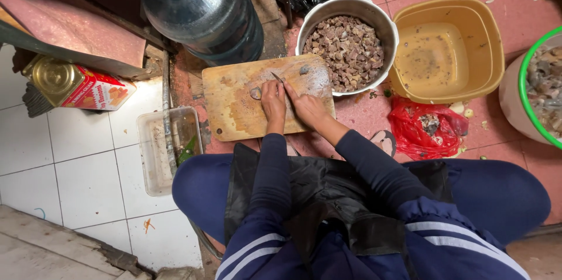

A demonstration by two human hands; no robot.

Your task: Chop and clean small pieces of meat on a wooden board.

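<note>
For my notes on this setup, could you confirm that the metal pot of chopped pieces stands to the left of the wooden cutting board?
Not quite: the head view shows the metal pot of chopped pieces standing to the right of the wooden cutting board, at its far right corner, with the yellow basin beyond it.

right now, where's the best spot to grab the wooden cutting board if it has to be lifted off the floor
Probably the wooden cutting board is best gripped at its bare left end, coming from the left. That end lies clear, while the left hand, the right hand with the knife and the metal pot crowd the right end.
</note>
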